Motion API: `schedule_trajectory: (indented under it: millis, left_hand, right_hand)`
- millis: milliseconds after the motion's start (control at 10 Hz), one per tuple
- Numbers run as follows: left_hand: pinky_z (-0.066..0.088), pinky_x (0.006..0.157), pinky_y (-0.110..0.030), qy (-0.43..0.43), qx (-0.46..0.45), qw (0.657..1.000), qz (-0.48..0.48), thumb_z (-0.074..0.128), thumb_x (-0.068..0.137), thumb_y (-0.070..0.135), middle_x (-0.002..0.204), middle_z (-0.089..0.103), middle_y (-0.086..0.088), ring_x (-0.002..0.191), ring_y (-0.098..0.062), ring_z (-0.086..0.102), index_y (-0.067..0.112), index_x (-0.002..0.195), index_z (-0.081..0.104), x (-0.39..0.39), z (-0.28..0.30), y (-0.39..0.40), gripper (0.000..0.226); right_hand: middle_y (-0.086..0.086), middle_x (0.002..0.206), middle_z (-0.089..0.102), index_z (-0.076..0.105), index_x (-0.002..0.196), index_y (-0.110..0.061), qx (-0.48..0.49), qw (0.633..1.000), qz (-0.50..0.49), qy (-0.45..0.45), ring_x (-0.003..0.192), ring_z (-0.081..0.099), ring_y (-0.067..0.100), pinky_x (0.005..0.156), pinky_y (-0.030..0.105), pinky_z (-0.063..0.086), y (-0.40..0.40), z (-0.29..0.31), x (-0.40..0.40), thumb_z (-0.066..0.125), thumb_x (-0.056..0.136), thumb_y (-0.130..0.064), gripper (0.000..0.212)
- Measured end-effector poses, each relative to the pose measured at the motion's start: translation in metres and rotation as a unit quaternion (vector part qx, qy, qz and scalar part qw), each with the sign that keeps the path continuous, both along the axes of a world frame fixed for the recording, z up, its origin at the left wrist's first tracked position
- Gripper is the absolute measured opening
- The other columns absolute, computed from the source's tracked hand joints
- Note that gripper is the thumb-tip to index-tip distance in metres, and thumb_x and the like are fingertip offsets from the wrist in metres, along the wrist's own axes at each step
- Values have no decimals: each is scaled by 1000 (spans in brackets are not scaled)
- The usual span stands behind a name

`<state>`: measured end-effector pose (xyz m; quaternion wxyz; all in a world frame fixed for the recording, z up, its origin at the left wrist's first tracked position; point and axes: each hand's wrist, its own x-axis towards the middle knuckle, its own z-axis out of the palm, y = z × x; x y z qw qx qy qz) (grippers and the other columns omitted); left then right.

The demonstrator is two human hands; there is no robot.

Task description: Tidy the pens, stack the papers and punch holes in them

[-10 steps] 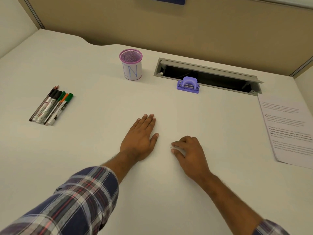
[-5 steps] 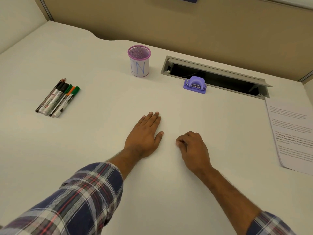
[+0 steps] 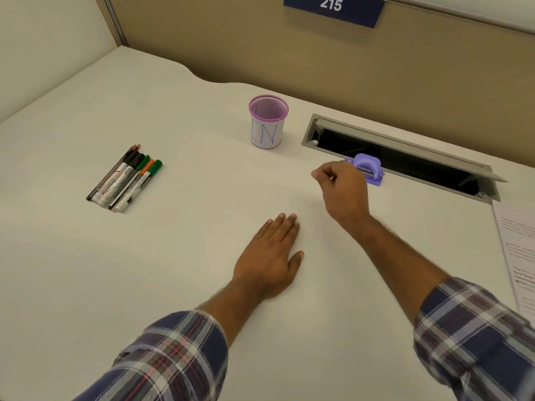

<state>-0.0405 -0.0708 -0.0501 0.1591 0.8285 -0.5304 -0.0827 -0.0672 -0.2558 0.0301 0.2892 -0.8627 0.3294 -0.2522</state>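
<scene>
Several markers and a pencil [image 3: 124,179] lie side by side on the left of the white desk [image 3: 179,256]. A pink mesh pen cup [image 3: 267,123] marked "LN" stands at the back centre with nothing in it. A purple hole punch [image 3: 370,166] sits in front of the cable slot. Printed papers [image 3: 518,256] lie at the right edge, partly cut off. My left hand [image 3: 269,259] rests flat on the desk, palm down, holding nothing. My right hand [image 3: 343,189] hovers just left of the punch with its fingers curled and pinched together; I see nothing in it.
A grey cable slot [image 3: 405,151] with its lid raised runs along the back right of the desk. A beige partition [image 3: 376,68] with a blue "215" sign [image 3: 333,7] walls the far side. The desk's back edge curves behind the cup.
My right hand has lifted off the desk and moved forward to beside the hole punch. My left hand stays flat. The view has tilted up and shifted left.
</scene>
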Motion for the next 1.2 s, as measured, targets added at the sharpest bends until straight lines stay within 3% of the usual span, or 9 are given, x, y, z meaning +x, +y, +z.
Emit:
schedule_trajectory:
  millis: [100, 300, 400, 500, 600, 800, 900, 1000, 1200]
  left_hand:
    - [1, 126, -32, 1, -1, 1000, 0, 14, 101, 50, 168, 5, 3, 154, -13, -2, 17, 159, 12, 1, -1, 0, 67]
    - [-5, 124, -31, 0, -11, 1000, 0, 20, 102, 47, 168, 4, 2, 154, -13, -3, 16, 159, 12, 0, -1, 0, 65]
    - [-7, 124, -30, 3, -10, 1000, -1, 22, 102, 46, 168, 3, 2, 154, -14, -3, 16, 159, 11, 0, -1, 0, 65]
    - [-9, 123, -30, 7, -9, 1000, 0, 21, 102, 45, 168, 3, 1, 154, -14, -3, 15, 159, 12, 0, -1, 0, 65]
    - [-10, 123, -31, 10, -7, 1000, 1, 21, 102, 46, 168, 3, 1, 154, -14, -4, 15, 159, 12, 1, -1, 0, 65]
    - [-9, 123, -32, 12, -7, 1000, 3, 20, 102, 47, 168, 2, 2, 154, -13, -5, 16, 159, 11, 0, -1, 0, 65]
    - [-9, 123, -31, 10, 1, 1000, 2, 19, 102, 47, 168, 2, 3, 154, -13, -5, 16, 159, 11, 1, -1, 1, 66]
    - [-10, 123, -31, 12, 8, 1000, 6, 18, 102, 48, 168, 1, 3, 154, -12, -6, 17, 159, 11, 2, -2, 1, 66]
    - [-6, 124, -30, 23, 4, 1000, 2, 11, 100, 53, 168, 1, 6, 153, -9, -7, 20, 159, 9, -1, 7, 1, 68]
  right_hand:
    - [4, 82, 70, 71, 85, -7, -6, 999, 18, -43, 76, 60, 19, 73, 35, 51, -14, 25, 42, 63, 91, -29, 24]
    - [-6, 56, 52, 60, 68, -13, 9, 997, 38, -71, 59, 44, 17, 57, 28, 38, -36, 56, 122, 64, 88, -30, 27]
    - [1, 66, 61, 66, 74, -4, -2, 998, 43, -49, 62, 49, 17, 59, 27, 40, -42, 58, 154, 62, 88, -26, 26]
    - [8, 83, 73, 69, 80, -3, -14, 999, 44, -18, 75, 63, 23, 69, 33, 52, -47, 51, 174, 58, 90, -19, 21]
    - [9, 90, 74, 72, 88, -8, -14, 999, 40, 5, 77, 62, 20, 75, 33, 54, -50, 41, 183, 55, 91, -15, 19]
    - [1, 79, 64, 68, 86, -12, -8, 1000, 18, -16, 72, 56, 16, 74, 37, 53, -53, 38, 176, 63, 87, -18, 8]
    - [5, 100, 71, 71, 100, -14, 1, 999, 46, 10, 88, 61, 18, 88, 40, 53, -52, 43, 167, 57, 88, -11, 18]
    - [1, 129, 62, 64, 122, -23, -20, 994, 84, 70, 121, 54, 22, 104, 43, 42, -46, 40, 150, 58, 90, -19, 33]
    - [0, 139, 53, 54, 132, -20, -73, 994, 55, 65, 133, 42, 23, 104, 43, 31, -26, 32, 72, 61, 91, -34, 45]
